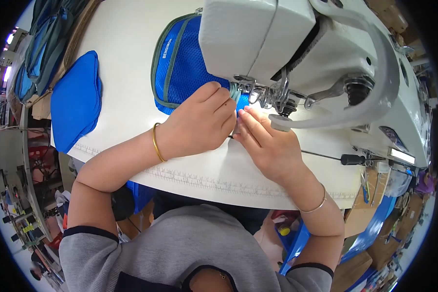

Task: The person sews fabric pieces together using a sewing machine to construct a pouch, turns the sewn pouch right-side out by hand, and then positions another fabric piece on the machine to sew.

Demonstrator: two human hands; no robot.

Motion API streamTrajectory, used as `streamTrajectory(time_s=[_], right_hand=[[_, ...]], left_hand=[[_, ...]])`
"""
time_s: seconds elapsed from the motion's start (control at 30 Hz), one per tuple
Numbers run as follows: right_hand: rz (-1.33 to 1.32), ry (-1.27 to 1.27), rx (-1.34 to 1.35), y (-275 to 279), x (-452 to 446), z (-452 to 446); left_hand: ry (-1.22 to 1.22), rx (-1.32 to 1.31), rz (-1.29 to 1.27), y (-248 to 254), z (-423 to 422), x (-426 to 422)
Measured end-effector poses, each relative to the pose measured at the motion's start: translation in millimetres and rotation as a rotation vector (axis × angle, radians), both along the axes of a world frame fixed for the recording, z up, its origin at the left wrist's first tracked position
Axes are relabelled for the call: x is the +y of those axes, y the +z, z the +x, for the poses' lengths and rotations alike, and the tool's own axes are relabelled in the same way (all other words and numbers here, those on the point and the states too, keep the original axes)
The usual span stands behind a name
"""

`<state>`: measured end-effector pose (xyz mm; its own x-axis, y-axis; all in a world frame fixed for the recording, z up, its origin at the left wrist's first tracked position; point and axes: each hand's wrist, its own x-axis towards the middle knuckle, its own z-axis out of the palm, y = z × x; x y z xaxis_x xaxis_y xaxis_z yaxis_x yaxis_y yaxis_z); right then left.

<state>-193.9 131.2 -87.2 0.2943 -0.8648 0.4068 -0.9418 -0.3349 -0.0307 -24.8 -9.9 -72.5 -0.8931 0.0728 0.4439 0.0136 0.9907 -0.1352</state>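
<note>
A blue mesh pouch (190, 58) with grey-green edging and a "BENSIMON" label lies beneath the head of a white sewing machine (258, 39). My left hand (199, 119), wearing a gold bangle, is closed at the pouch's near edge, its fingertips pinched beside a grey-green strip (235, 91). What exactly sits between those fingers is mostly hidden. Just right of it, my right hand (270, 141) rests with fingers stretched out flat, tips on a small blue part of the work by the presser foot (260, 95). The needle point cannot be made out.
Blue fabric pieces (75, 100) lie stacked at the left of the white table (124, 29). A black-handled screwdriver (353, 159) is right of my right hand. A printed ruler (204, 181) runs along the front edge. Blue and grey bundled material (44, 44) hangs at upper left.
</note>
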Motion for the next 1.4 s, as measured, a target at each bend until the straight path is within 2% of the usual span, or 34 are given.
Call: streamTrajectory(time_s=[0.13,0.3,0.4,0.53,0.6,0.77,0.83,1.1,1.4], right_hand=[[0.045,-0.008,-0.005,4.1,-0.5,0.2],[0.006,-0.017,0.000,-1.3,0.9,0.3],[-0.009,-0.004,0.014,-0.9,1.2,-0.1],[-0.005,-0.007,0.010,-2.6,1.6,1.0],[0.006,-0.009,0.010,-1.6,1.5,0.4],[0.043,-0.019,-0.019,4.0,1.1,0.7],[0.040,-0.011,-0.012,1.3,0.9,0.6],[-0.069,-0.040,0.003,-1.6,-1.8,-5.6],[0.008,-0.100,-0.036,-0.2,-4.6,-8.8]], left_hand=[[0.063,0.026,-0.009,0.1,0.3,2.4],[0.115,0.199,0.171,-9.6,-6.0,1.2],[0.139,0.159,0.202,-9.7,-1.2,0.7],[0.118,0.137,0.154,-11.1,-0.4,-0.1],[0.043,0.076,0.044,-5.5,-1.1,-3.2],[0.017,0.029,0.035,-5.3,-0.8,-0.9],[0.047,0.084,0.136,-13.0,-1.1,1.9],[0.110,0.066,0.124,-7.3,-4.6,5.7],[0.220,0.183,0.130,-14.0,-9.2,2.6]])
